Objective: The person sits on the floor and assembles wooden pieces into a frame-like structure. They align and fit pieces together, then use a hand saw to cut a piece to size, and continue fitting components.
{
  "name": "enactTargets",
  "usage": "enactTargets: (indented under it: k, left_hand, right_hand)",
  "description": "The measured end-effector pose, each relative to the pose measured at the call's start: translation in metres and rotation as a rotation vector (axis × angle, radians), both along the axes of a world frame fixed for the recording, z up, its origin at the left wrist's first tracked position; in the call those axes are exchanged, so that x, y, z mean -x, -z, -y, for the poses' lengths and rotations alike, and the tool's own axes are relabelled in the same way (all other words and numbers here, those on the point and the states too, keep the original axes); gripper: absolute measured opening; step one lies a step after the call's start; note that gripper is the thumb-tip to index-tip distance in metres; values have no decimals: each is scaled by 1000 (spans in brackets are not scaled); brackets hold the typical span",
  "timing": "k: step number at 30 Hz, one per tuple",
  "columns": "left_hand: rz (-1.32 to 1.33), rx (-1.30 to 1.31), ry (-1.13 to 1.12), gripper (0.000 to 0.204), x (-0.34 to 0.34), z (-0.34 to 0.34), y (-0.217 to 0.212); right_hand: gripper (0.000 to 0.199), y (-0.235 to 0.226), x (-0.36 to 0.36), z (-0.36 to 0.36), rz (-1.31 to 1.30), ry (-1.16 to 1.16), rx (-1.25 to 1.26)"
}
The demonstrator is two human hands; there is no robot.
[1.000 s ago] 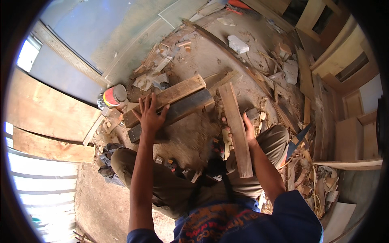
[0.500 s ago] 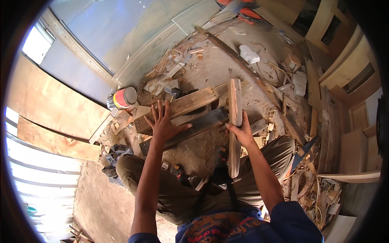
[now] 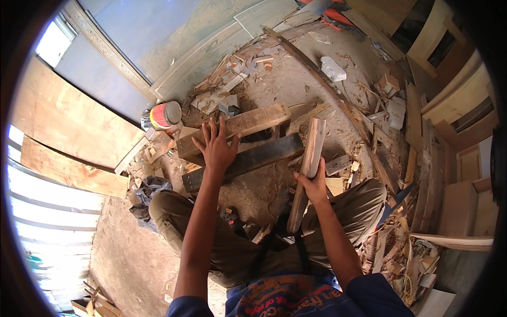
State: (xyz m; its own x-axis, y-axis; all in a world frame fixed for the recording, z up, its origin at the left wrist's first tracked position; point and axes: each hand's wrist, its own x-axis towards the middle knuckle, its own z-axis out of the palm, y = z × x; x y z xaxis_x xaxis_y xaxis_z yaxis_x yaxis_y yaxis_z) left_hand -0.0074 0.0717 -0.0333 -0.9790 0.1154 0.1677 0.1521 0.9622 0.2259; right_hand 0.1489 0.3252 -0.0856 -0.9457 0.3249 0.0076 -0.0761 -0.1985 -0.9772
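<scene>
My right hand is closed round the middle of a short length of wood, which it holds up at a slant over my lap, top end leaning right. Fingers spread, my left hand rests against a thick light-brown wooden beam in front of me. Nearer to me, and roughly parallel to that beam, lies a dark wooden beam. A gap separates the two, partly covered by my left hand.
A paint can with a red and yellow band lies by the wall at left. Wood scraps litter the dirt floor. A long plank runs across the far right; wooden frames lean beyond it. A black plastic bag sits by my left knee.
The piece in my right hand has tipped from nearly upright to a slant, its lower end swinging left. My left hand has shifted slightly right along the light-brown beam.
</scene>
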Motion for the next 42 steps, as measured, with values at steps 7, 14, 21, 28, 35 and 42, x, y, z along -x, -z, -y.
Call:
enactTargets:
  k: [7,14,21,28,35,42]
  left_hand:
    - [-97,-34,-81,68,7,-15,20]
    - [-156,-45,-84,66,13,-12,21]
    - [-208,-76,-57,64,11,-17,26]
    - [-232,-127,-48,64,-1,-13,31]
    - [-219,-139,-25,78,-24,-13,25]
    - [-207,-132,-7,84,-37,-16,24]
  right_hand:
    - [67,11,-19,7,1,103,-124]
    - [67,-5,-39,1,56,37,-159]
    - [66,-10,-35,-21,-85,220,-323]
    - [54,-96,-1,-65,322,79,264]
    - [58,-100,7,-58,123,-44,958]
    - [55,15,-5,-100,216,-86,1294]
